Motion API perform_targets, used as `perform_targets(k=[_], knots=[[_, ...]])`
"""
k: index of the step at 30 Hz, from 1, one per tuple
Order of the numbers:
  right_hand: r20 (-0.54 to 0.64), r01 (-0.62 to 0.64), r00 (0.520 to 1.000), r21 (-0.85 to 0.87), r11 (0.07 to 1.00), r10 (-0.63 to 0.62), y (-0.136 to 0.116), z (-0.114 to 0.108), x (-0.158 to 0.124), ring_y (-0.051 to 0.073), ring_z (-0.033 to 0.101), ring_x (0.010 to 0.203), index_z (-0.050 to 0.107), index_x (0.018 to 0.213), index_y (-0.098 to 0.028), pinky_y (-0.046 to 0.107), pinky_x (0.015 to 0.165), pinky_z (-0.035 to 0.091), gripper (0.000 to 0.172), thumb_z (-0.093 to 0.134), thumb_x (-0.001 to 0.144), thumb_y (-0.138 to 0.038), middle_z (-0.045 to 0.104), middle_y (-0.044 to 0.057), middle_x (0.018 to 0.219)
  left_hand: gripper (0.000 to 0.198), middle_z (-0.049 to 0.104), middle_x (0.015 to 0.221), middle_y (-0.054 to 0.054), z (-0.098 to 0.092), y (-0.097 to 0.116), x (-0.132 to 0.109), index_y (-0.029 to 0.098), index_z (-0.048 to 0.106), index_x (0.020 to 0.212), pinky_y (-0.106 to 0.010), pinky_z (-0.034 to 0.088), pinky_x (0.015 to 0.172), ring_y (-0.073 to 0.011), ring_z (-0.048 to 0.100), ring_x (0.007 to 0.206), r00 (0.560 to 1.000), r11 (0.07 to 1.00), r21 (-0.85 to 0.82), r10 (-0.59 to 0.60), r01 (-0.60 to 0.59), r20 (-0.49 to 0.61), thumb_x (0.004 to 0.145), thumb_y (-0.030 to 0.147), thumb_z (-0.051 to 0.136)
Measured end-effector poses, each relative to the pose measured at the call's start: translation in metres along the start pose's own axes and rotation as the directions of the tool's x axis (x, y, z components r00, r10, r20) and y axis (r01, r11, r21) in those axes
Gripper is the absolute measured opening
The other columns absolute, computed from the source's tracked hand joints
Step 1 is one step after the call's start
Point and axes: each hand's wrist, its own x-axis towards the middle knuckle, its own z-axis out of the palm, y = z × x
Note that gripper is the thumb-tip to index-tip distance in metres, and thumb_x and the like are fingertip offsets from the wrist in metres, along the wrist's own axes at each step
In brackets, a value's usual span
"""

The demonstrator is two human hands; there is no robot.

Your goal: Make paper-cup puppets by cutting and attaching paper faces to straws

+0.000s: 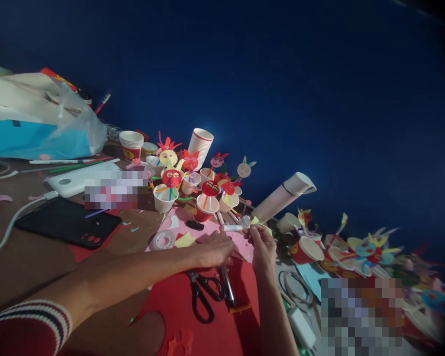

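My left hand (pixel 215 250) reaches across the pink paper (pixel 172 220), its fingers bent downward and closed; what they grip, if anything, is hidden. My right hand (pixel 263 243) is closed in a pinch, fingertips beside a white tube-shaped pen (pixel 233 228) and a small yellow paper piece (pixel 257 221). Whether it holds either one I cannot tell. Black-handled scissors (pixel 201 296) lie on the red paper (pixel 178 291) below my left hand, with a dark pen (pixel 228 289) alongside. A roll of clear tape (pixel 163 240) and a small black object (pixel 195 225) rest on the pink paper.
Paper cups with paper-faced figures (pixel 171 178) stand behind my hands; more cups (pixel 307 249) are at right. A white flask (pixel 282 195) leans in view near a stack of cups (pixel 200 146). At left lie a black phone (pixel 68 222), a white power bank (pixel 85 178) and a cable.
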Motion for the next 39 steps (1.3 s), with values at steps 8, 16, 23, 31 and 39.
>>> perform_targets(k=[8, 16, 23, 31, 39], knots=[[0.034, -0.040, 0.999, 0.039, 0.998, 0.039, 0.000, 0.003, 0.000, 0.009, 0.050, 0.053, 0.060, 0.072, -0.018, 0.021, 0.051, 0.036, 0.021, 0.067, 0.073, -0.038, 0.062, -0.002, 0.061, 0.015, 0.057, 0.067, -0.004, 0.000, -0.001, 0.011, 0.018, 0.056, 0.058, -0.040, 0.039, 0.077, -0.0280, 0.057, 0.078, 0.992, 0.991, -0.063, -0.116, 0.119, 0.043, 0.056, 0.021, 0.071], [0.141, -0.252, 0.960, 0.059, 0.966, 0.242, -0.006, -0.008, 0.001, 0.010, 0.055, 0.053, 0.058, 0.071, -0.019, 0.018, 0.046, 0.039, 0.023, 0.071, 0.067, -0.038, 0.063, -0.002, 0.062, 0.011, 0.059, 0.067, -0.005, -0.015, 0.009, 0.009, 0.018, 0.056, 0.056, -0.038, 0.041, 0.072, -0.0270, 0.058, 0.075, 0.977, 0.984, -0.072, -0.154, 0.166, 0.150, 0.056, 0.019, 0.066], [0.269, -0.404, 0.886, 0.050, 0.914, 0.377, -0.007, -0.020, 0.003, 0.009, 0.056, 0.052, 0.059, 0.069, -0.018, 0.017, 0.044, 0.040, 0.024, 0.073, 0.065, -0.037, 0.065, 0.000, 0.065, 0.013, 0.056, 0.059, -0.001, -0.013, 0.000, 0.009, 0.018, 0.056, 0.055, -0.031, 0.040, 0.065, -0.0231, 0.057, 0.070, 0.973, 0.955, -0.204, -0.190, 0.214, 0.132, 0.049, 0.016, 0.068], [0.314, -0.379, 0.887, 0.079, 0.922, 0.337, -0.010, -0.016, 0.002, 0.010, 0.055, 0.052, 0.058, 0.068, -0.019, 0.019, 0.047, 0.040, 0.022, 0.072, 0.066, -0.036, 0.064, -0.001, 0.064, 0.006, 0.051, 0.051, 0.005, -0.030, -0.029, 0.003, 0.017, 0.056, 0.062, -0.019, 0.032, 0.045, -0.0087, 0.046, 0.047, 0.969, 0.670, -0.721, -0.245, 0.174, 0.007, 0.060, 0.016, 0.062], [0.340, -0.205, 0.925, 0.074, 0.976, 0.169, -0.020, 0.004, -0.011, 0.015, 0.058, 0.068, 0.059, 0.072, -0.021, 0.024, 0.057, 0.043, 0.018, 0.066, 0.073, -0.037, 0.066, 0.002, 0.080, 0.012, 0.053, 0.059, 0.002, -0.034, -0.026, -0.018, 0.016, 0.052, 0.070, -0.018, 0.038, 0.045, -0.0071, 0.047, 0.048, 0.905, 0.063, -0.996, -0.424, 0.060, 0.027, 0.066, 0.022, 0.061]])
